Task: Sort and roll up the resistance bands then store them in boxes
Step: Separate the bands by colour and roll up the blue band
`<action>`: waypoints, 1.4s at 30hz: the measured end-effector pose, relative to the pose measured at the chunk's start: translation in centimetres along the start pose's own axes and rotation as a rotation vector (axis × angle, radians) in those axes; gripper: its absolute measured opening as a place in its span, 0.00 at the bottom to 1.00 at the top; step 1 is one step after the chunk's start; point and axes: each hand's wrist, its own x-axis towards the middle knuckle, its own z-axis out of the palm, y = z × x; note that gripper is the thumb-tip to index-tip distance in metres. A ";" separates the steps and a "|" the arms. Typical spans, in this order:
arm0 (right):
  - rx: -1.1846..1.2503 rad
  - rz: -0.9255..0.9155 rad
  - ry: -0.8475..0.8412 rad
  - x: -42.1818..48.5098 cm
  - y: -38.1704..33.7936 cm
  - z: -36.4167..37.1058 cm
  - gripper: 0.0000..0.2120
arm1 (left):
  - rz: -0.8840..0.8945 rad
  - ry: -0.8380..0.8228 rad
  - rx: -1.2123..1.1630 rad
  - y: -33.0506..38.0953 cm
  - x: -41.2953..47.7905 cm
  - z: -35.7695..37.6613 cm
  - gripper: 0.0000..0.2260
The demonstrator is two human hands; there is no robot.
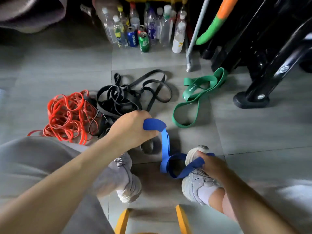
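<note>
Both of my hands are on the blue band [165,144], over the grey tiled floor [253,132].

My left hand [133,129] is a closed fist, fingers curled tight round one looped end of the band. My right hand [213,166] pinches the other end, fingers clamped on it just over the toe of my right shoe [197,184]. Between the hands the band hangs twisted and folds into a loop. On the floor beyond my left hand lie a tangle of red bands [67,115] and, touching it, a tangle of black bands [128,97]. A green band [195,95] lies apart to the right, near a black equipment frame [253,65]. Bottles and cans [143,27] stand at the back.
</note>
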 end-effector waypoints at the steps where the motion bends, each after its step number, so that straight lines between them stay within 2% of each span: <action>1: -0.077 0.018 -0.011 0.4 0.0 0.0 0.25 | 0.004 -0.002 0.011 0.1 0.1 -0.1 0.10; 9: -0.444 -0.082 0.098 2.4 -0.2 -0.5 0.12 | 0.017 -0.007 0.080 0.2 0.9 0.1 0.10; 12: -0.361 -0.102 0.264 2.2 -0.6 -2.3 0.06 | 0.021 0.007 0.086 0.3 1.0 0.2 0.10; 14: -0.245 -0.123 0.381 1.9 -1.4 -4.5 0.12 | 0.028 0.013 0.092 0.6 0.8 0.2 0.10; 17: -0.074 -0.126 0.476 1.9 -3.3 -7.7 0.08 | 0.036 0.027 0.094 1.0 0.7 0.1 0.11; 22: 0.040 -0.199 0.662 0.3 -5.1 -9.0 0.07 | 0.069 0.060 -0.007 2.1 0.6 -0.5 0.13; 25: 0.095 -0.219 0.593 -0.9 -5.1 -9.6 0.14 | 0.056 0.129 -0.080 2.8 0.4 -0.6 0.13; 28: 0.138 -0.258 0.463 -3.2 -5.6 -11.7 0.29 | 0.032 0.146 -0.173 3.3 0.3 -0.9 0.13; 31: 0.206 -0.426 0.393 -7.6 -7.6 -14.8 0.40 | 0.056 0.138 -0.242 4.0 -0.1 -1.1 0.13; 34: 0.164 -0.629 0.395 -12.4 -9.6 -16.8 0.46 | 0.149 0.149 -0.254 5.0 -0.9 -1.5 0.11; 36: 0.209 -0.718 0.400 -14.5 -10.3 -17.3 0.42 | 0.228 0.137 -0.253 5.7 -1.7 -2.4 0.12; 39: 0.430 -0.843 0.414 -15.6 -10.9 -17.5 0.23 | 0.294 0.075 -0.173 6.3 -3.0 -4.2 0.15; 42: 0.454 -0.855 0.427 -15.3 -11.7 -17.8 0.17 | 0.322 -0.006 0.002 6.1 -3.3 -6.2 0.15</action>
